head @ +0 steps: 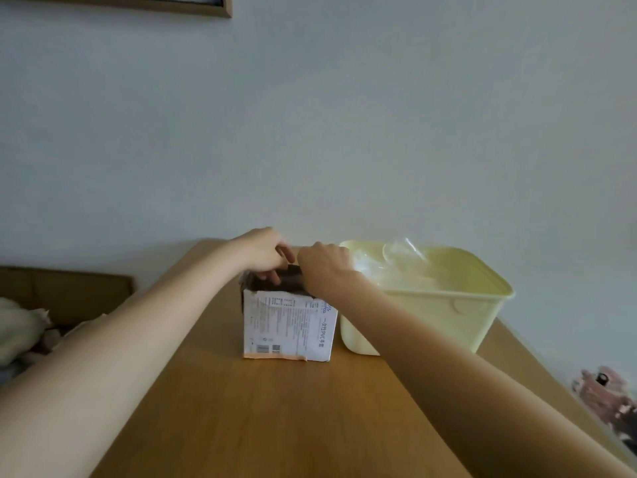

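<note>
While it stands on end on the table (275, 426) beside a yellow tub (448, 312), the white printed carton (289, 326) points its torn brown mouth upward; left hand (262, 253) and right hand (324, 267) curl fingers over its rim.

Probably a home: framed picture (225, 5), rumpled bedding (20, 329).

Bare left grip (265, 251), bare right grip (324, 267), long bare forearms (144, 332).
</note>
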{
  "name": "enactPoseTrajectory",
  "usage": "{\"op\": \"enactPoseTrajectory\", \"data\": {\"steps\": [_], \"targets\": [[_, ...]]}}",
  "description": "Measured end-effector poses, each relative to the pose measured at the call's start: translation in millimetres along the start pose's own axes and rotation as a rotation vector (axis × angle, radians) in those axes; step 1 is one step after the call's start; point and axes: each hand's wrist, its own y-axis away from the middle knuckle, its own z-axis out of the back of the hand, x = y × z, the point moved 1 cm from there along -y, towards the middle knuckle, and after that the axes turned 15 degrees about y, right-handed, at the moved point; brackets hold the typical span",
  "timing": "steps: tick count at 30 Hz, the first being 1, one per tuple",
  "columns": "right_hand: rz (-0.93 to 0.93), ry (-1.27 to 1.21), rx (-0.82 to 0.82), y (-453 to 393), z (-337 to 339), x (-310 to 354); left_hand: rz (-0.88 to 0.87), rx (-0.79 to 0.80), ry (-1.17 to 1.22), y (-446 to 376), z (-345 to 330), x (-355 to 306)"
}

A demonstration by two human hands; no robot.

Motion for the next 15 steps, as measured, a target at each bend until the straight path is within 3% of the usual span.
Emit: {"op": "enactPoseTrajectory", "data": {"steps": [3,6,12,15], "targets": [[-0.040,-0.162,0.019,-9,-4,-6,0.000,0.064,0.053,1,1,2],[-0.079,-0.475,-0.018,-16,-5,-19,0.006,0.142,0.270,5,-3,2],[-0.154,-0.946,-0.079,-9,-10,-38,-0.065,0.014,0.304,2,-3,2],[-0.163,-1.018,-0.145,-8,-10,-51,-0.063,-0.033,0.233,0,1,5]]}}
